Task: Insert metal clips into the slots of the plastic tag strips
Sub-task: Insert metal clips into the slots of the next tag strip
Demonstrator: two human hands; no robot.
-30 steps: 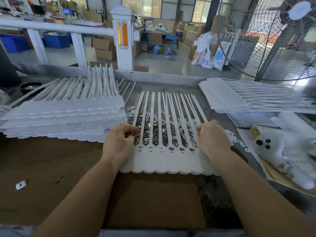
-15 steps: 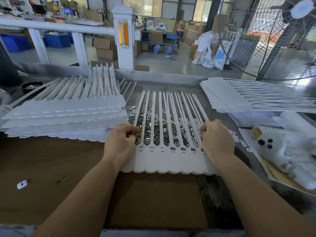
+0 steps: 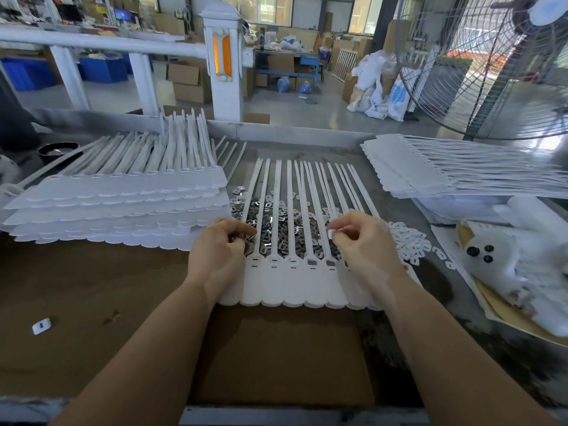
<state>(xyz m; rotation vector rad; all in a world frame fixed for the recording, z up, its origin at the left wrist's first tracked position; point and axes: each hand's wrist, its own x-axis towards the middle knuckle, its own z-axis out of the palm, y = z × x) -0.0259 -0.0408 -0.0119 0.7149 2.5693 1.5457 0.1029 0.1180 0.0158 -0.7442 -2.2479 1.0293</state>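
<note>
While right hand [image 3: 362,241] pinches a small white piece above tag strip [image 3: 295,284] on worktop [image 3: 92,290], left hand [image 3: 219,250] fingers curl among metal clips [image 3: 276,224]; grip unclear. Two slots look filled, three open.

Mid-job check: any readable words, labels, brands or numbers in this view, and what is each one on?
None can be read.
White sacks by the fan: blue print, too blurred to read.
Monitor in the far background: too small to read.
Cardboard boxes on the floor: no legible marking.
Tag strip under the hands and the metal clips: no print visible.
</note>
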